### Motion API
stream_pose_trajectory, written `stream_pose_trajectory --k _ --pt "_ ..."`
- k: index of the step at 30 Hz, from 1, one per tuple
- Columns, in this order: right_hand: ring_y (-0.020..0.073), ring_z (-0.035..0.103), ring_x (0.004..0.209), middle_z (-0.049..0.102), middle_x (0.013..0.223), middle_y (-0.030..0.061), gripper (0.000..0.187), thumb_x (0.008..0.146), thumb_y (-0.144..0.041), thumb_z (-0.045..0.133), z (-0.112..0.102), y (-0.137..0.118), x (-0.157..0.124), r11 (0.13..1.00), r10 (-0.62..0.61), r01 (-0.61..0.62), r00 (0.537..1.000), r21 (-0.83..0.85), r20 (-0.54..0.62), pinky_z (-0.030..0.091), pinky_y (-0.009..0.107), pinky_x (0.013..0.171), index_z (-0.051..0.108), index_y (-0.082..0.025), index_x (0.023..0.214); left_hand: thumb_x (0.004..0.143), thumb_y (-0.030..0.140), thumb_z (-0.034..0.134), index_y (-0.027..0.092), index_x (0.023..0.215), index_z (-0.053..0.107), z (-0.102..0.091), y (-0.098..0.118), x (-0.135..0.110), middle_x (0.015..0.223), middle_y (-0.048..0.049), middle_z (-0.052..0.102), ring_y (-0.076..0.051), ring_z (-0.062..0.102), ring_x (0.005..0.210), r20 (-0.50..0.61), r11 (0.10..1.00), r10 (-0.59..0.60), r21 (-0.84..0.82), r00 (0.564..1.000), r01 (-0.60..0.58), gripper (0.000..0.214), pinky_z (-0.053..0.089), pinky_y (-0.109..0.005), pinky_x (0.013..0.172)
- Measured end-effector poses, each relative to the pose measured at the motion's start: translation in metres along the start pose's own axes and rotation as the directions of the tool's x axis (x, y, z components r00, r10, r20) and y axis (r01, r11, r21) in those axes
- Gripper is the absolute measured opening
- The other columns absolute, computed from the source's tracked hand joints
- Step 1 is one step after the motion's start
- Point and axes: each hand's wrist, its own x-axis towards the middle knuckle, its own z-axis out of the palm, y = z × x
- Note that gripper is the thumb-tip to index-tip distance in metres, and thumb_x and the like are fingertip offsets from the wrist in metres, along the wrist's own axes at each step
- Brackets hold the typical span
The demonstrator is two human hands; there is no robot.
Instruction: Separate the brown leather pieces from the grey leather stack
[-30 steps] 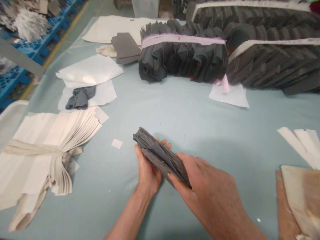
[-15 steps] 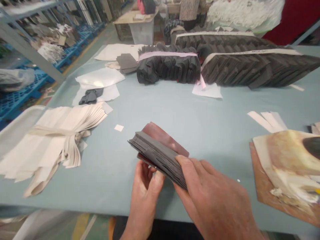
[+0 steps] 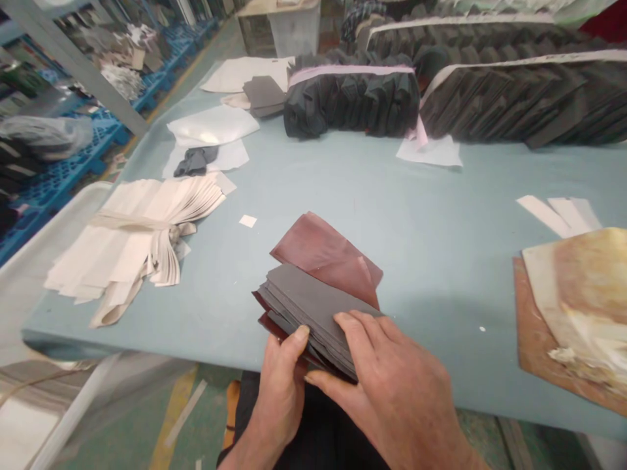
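A stack of flat grey leather-like pieces [image 3: 313, 294] is held at the table's near edge, with dark red layers showing along its lower left side. My left hand [image 3: 284, 378] is closed on the near side of the stack, thumb on its edge and fingers hidden beneath. Across the right end lies my right hand [image 3: 392, 372], fingers on top and thumb at the near edge. Just beyond the stack, glossy maroon pieces [image 3: 328, 251] lie overlapping on the table.
Cream strips tied in a bundle [image 3: 142, 222] lie at left. Banded dark bundles [image 3: 353, 101] line the back. At right, a stained cream sheet [image 3: 582, 287] rests on a brown board [image 3: 533, 326]. White strips [image 3: 558, 214] and a small white scrap [image 3: 247, 221] lie on the table [image 3: 333, 183].
The stack has turned flatter, showing more of its grey top face, and has come nearer the table's front edge. More maroon shows beyond it. My left thumb has moved up onto its edge.
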Motion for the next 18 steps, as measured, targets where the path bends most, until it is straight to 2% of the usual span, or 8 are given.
stream_pose_trajectory --k 3,9,12,15,18 --pt "0.0281 0.068 0.089 0.070 0.105 0.0050 0.087 0.053 -0.050 0.108 0.001 0.003 -0.001 0.999 0.019 -0.019 1.000 0.031 -0.006 0.054 0.042 0.067 0.059 -0.015 0.115 0.072 0.040 0.078 0.021 0.116 0.076 -0.001 0.001 -0.001 0.117 -0.0080 0.080 -0.037 0.067 0.127 -0.028 0.991 -0.066 -0.120 0.997 0.062 0.048 0.055 -0.050 0.109" --pt "0.0293 0.068 0.095 0.069 0.114 0.0074 0.089 0.052 -0.030 0.108 0.004 0.006 -0.003 1.000 0.008 -0.007 0.995 -0.018 0.103 0.058 0.042 0.071 0.057 -0.012 0.122 0.075 0.039 0.077 0.020 0.104 0.079 -0.003 0.003 0.004 0.105 -0.0060 0.083 -0.036 0.072 0.119 -0.057 0.982 -0.016 -0.190 0.998 0.005 0.035 0.055 -0.051 0.109" --pt "0.0292 0.068 0.094 0.069 0.115 0.0082 0.069 0.064 -0.020 0.096 0.004 0.009 -0.001 0.998 -0.027 0.036 0.987 -0.055 0.156 0.058 0.041 0.068 0.058 -0.012 0.121 0.077 0.039 0.077 0.018 0.099 0.080 -0.007 0.000 0.007 0.109 -0.0071 0.083 -0.035 0.070 0.124 -0.051 0.977 -0.021 -0.212 0.998 0.010 0.031 0.054 -0.050 0.111" --pt "0.0271 0.069 0.087 0.071 0.105 0.0069 0.035 0.083 -0.015 0.068 -0.003 0.015 0.006 0.996 -0.045 0.056 0.986 -0.068 0.158 0.054 0.040 0.064 0.061 -0.013 0.117 0.083 0.041 0.074 0.019 0.110 0.080 -0.008 0.000 0.010 0.119 -0.0069 0.081 -0.034 0.065 0.133 -0.077 0.966 0.002 -0.258 0.997 -0.022 0.035 0.051 -0.048 0.116" --pt "0.0263 0.071 0.079 0.071 0.092 0.0034 0.024 0.098 -0.019 0.046 -0.014 0.024 0.015 0.998 0.008 0.001 0.987 -0.057 0.158 0.048 0.041 0.057 0.063 -0.017 0.115 0.089 0.046 0.071 0.022 0.122 0.077 -0.006 0.001 0.011 0.129 -0.0069 0.079 -0.032 0.061 0.139 -0.098 0.954 0.035 -0.293 0.995 -0.062 0.041 0.047 -0.046 0.120"
